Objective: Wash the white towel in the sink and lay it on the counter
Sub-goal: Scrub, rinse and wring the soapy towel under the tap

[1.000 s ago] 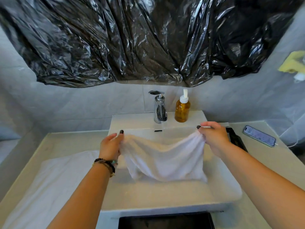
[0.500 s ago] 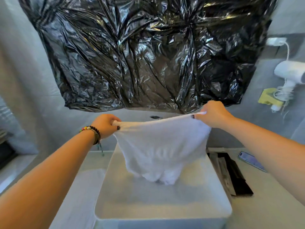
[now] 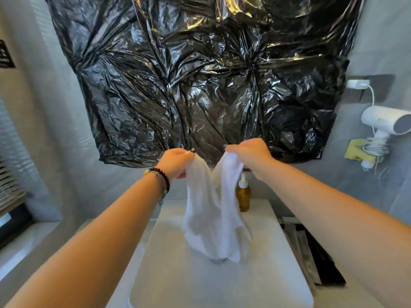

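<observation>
The white towel (image 3: pixel 211 210) hangs folded in two drapes above the white rectangular sink (image 3: pixel 178 274). My left hand (image 3: pixel 175 162) pinches one top corner of the towel. My right hand (image 3: pixel 249 155) grips the other top corner, close beside the left. The towel's lower end dangles just over the drain area. Both hands are raised in front of the black plastic sheet. The faucet is hidden behind the towel.
An amber soap pump bottle (image 3: pixel 243 196) stands at the sink's back edge. Black plastic sheeting (image 3: pixel 200 74) covers the wall. A white hair dryer (image 3: pixel 384 121) hangs at the right. Dark flat items (image 3: pixel 320 261) lie on the counter right of the sink.
My hands have lifted the towel higher and come together, so the spread top edge now folds into two hanging drapes. The view has tilted upward.
</observation>
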{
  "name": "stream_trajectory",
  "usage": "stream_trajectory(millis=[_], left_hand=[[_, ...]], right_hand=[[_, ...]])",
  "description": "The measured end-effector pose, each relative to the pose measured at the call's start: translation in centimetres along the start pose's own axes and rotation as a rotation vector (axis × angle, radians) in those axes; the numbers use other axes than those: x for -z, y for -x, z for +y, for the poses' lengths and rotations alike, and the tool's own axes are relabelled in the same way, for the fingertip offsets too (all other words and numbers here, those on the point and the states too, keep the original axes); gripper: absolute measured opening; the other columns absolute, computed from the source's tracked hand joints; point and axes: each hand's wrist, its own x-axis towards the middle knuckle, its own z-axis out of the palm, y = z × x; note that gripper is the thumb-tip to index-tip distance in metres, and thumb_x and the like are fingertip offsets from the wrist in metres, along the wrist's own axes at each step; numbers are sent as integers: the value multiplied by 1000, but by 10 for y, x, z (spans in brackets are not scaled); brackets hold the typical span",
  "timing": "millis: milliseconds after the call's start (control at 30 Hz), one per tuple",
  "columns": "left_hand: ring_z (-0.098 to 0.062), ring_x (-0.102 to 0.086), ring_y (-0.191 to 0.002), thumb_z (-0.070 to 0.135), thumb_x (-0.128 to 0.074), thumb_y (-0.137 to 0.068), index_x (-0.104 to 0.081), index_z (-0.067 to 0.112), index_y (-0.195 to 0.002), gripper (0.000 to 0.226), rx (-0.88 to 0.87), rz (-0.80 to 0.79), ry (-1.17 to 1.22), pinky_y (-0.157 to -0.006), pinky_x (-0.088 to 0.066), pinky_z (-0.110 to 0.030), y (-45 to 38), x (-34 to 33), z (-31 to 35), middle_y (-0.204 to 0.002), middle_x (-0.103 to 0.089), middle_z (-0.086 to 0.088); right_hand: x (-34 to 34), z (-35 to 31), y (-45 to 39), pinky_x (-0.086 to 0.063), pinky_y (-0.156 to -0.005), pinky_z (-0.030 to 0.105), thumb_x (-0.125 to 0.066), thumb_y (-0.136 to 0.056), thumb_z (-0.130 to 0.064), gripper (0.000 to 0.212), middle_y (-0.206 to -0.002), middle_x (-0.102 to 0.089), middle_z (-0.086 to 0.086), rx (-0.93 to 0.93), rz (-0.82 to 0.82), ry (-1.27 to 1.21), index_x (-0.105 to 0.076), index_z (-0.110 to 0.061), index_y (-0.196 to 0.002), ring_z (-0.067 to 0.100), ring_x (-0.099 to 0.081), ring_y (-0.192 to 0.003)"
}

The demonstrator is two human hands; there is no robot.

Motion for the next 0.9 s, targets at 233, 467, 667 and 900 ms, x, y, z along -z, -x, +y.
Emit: stream_trajectory(millis=[233, 467, 667, 900], left_hand=[[-24, -65, -102, 26, -55, -97, -68, 6, -111, 28, -65, -261, 341, -90, -50, -34, 16, -14, 6, -106, -70, -11], [-26, -63, -84, -1, -63, -88, -67, 1, -101, 14, -206, -158, 359, -74, -55, -37, 24, -8, -15, -92, -67, -15], [-28, -62, -89, 19, -69, -77, -63, -1, -107, 38, -243, -130, 554, -79, -54, -40, 19, 8, -24, -97, -65, -17], [-37, -60, -116, 27, -79, -70, -60, 9, -125, 61, -237, -311, 516, -95, -50, -50, 18, -1, -64, -123, -64, -22]], right_hand=[[-11, -26, 28, -50, -97, 43, -44, -79, 15, 36, -102, -67, 27, 192, -393, -164, -74, 2, -93, 33, -64, -97], [-9, 28, 30, -47, -95, 31, -76, -83, -20, 66, -133, -51, -4, 132, -366, -35, -44, -24, -141, 16, -51, -121], [-27, 31, 31, -45, -71, 31, -71, -84, -9, 12, -89, -62, 2, 249, -227, -65, -65, -11, -94, 15, -57, -81], [-52, -14, 27, -42, -71, 34, -65, -86, -7, 7, -87, -59, 7, 315, -205, -166, -65, -14, -87, 19, -53, -80]])
